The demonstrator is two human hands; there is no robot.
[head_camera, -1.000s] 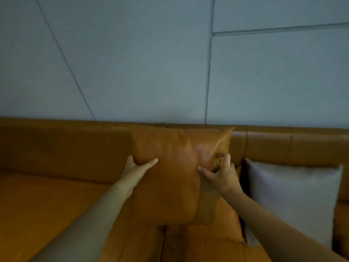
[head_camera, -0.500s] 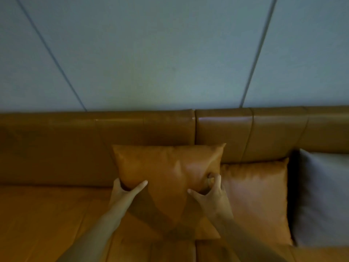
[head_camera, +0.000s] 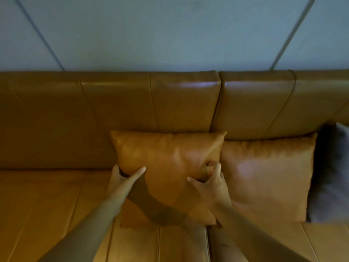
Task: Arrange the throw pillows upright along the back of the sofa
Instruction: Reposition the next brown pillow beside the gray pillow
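Sofa (head_camera: 56,201): tan leather, set against a pale panelled wall (head_camera: 170,31); seat held three pillows along the backrest (head_camera: 179,103).

Tan pillow (head_camera: 170,157): upright, top edge leaning on the backrest, lower edge on the seat. Second tan pillow (head_camera: 268,178): just beside it on the right, upright, touching. Grey pillow (head_camera: 338,176): at the far right edge, partly out of view.

Left hand (head_camera: 122,178): clasped the tan pillow's left side, thumb across the front, fingers wrapped behind. Right hand (head_camera: 209,180): pinched a fold of its lower right front, fingers curled closed on the leather. Both forearms extended forward, bare.
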